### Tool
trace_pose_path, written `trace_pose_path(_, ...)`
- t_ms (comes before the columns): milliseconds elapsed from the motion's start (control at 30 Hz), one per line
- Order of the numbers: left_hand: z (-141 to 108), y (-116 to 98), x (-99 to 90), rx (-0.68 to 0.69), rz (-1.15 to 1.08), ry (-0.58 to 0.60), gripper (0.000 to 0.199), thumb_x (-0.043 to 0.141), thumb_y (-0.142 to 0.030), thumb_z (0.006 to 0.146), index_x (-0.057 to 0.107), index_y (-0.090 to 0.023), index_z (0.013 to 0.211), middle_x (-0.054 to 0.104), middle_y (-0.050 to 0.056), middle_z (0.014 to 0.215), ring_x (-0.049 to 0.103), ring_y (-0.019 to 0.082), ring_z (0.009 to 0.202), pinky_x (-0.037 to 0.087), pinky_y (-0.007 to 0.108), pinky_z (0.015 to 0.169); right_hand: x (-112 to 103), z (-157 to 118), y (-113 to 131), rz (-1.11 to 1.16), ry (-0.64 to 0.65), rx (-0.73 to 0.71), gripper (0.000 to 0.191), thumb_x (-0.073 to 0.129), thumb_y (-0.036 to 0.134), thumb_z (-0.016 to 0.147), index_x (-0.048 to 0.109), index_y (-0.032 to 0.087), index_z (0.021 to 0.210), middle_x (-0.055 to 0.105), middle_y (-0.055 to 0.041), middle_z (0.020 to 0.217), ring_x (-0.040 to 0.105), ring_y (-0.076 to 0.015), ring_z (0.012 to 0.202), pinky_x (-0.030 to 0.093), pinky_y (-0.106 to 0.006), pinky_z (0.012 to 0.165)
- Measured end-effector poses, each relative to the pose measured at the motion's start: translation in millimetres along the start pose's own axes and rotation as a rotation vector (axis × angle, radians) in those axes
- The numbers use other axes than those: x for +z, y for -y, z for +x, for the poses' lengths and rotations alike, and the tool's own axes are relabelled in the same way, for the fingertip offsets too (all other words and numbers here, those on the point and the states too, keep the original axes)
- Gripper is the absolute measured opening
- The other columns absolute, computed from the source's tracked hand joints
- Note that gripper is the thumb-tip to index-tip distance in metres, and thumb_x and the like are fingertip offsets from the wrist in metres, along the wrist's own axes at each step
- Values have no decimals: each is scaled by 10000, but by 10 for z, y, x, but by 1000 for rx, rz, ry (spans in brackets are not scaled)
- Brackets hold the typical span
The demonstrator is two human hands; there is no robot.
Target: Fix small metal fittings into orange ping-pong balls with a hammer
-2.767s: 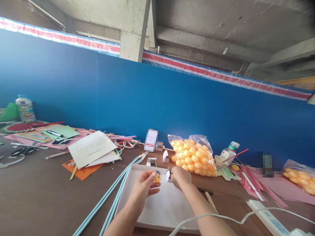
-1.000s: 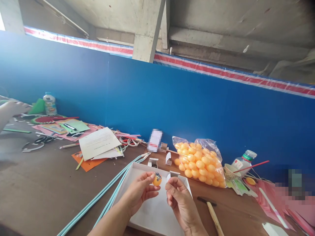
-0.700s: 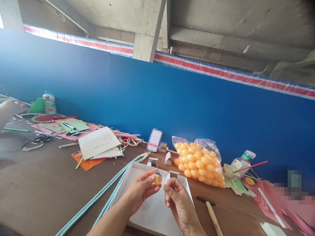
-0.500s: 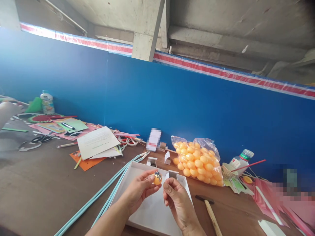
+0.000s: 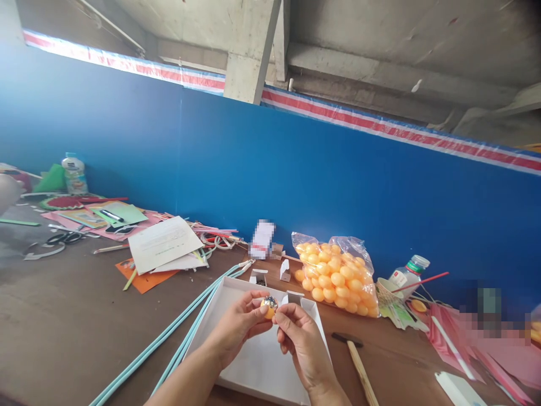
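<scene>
My left hand (image 5: 243, 321) holds a small ball (image 5: 269, 307), orange below and shiny silver on top, between thumb and fingers. Close on its right side, my right hand (image 5: 298, 332) has thumb and forefinger pinched together at the ball's edge; anything between those fingertips is too small to make out. Both hands are over a shallow white box lid (image 5: 257, 369) on the brown table. Small open white boxes (image 5: 258, 277) stand at the lid's far edge.
A clear bag of orange balls (image 5: 338, 276) lies behind the lid. To the right are a hammer (image 5: 361, 372), a bottle (image 5: 409, 275) and pink sheets. Light blue cords (image 5: 177, 327), papers (image 5: 163, 245) and scissors lie left. Another person's hand shows at the far left edge.
My right hand has come up against the ball, closing the small gap. The ball has tilted, with its silver part now more on top. The other person's hand has drawn back leftward.
</scene>
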State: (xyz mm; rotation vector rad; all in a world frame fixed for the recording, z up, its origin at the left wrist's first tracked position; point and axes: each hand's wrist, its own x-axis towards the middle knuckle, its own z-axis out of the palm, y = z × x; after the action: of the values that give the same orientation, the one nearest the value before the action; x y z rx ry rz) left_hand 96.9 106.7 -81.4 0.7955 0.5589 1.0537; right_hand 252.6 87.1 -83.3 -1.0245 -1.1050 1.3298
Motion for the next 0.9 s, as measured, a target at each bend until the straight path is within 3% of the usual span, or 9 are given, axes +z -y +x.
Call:
trace_pose_path(167,-21,-28,44,8,54,-37,470,740,-337,689,614,-203,1122,638,60,974,634,202,923,460,385,919,-18,25,-34,30,-17,-2,168,702,314,751,612,179,793,611,26,675,425,-34,441,309,-160,388)
trace_pose_path(433,-34,-52,82,23,107,-69,473,760,-367,654,657,-177,1074,647,87,1005,643,225,926,468,392,914,-18,36,-40,178,-20,54,181,740,299,713,613,183,766,614,28,668,381,-16,423,266,-149,374)
trace_pose_path(900,-14,-16,45,37,141,-76,454,754,-357,666,658,-174,1070,624,85,1028,650,225,907,490,385,901,-25,41,-48,186,-7,82,184,738,293,718,600,175,747,595,34,651,323,-6,426,239,-150,403)
